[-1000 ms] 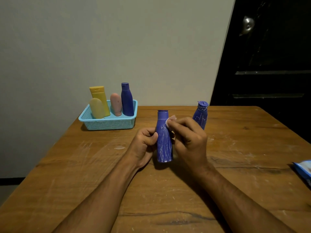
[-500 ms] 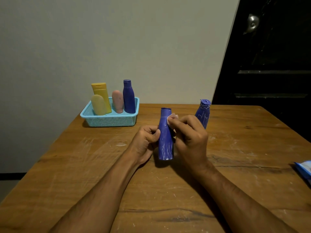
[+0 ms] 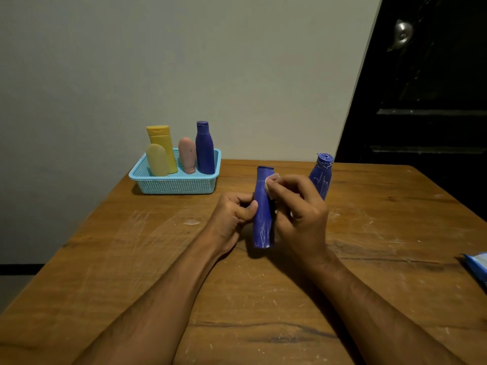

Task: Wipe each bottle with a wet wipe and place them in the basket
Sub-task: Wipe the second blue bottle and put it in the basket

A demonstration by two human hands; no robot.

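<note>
- While the left hand (image 3: 232, 217) grips a blue bottle (image 3: 263, 209) upright near the middle of the wooden table (image 3: 131, 259), its thumb lies across the bottle's side and its fingers curl round the far side
- Right hand (image 3: 300, 206) pinches a small white wet wipe (image 3: 271, 180) against the bottle's upper part, just below the cap, fingers curled round the wipe
- White streaks show on the lower body of the held bottle, whose base is just above or on the table; I cannot tell which
- Behind the right hand a second blue bottle (image 3: 322, 175) stands toward the far edge, leaning slightly, also streaked white
- By the far left corner sits a light blue basket (image 3: 174, 184) holding four bottles upright: a tall yellow bottle (image 3: 160, 140), a pale yellow bottle (image 3: 157, 160) in front of it, a pink bottle (image 3: 187, 154) and a dark blue bottle (image 3: 204, 148) at the right end
- At the right edge of the table lies a blue packet (image 3: 477, 264), cut off by the frame
- Pale scuffs mark the tabletop around the hands
</note>
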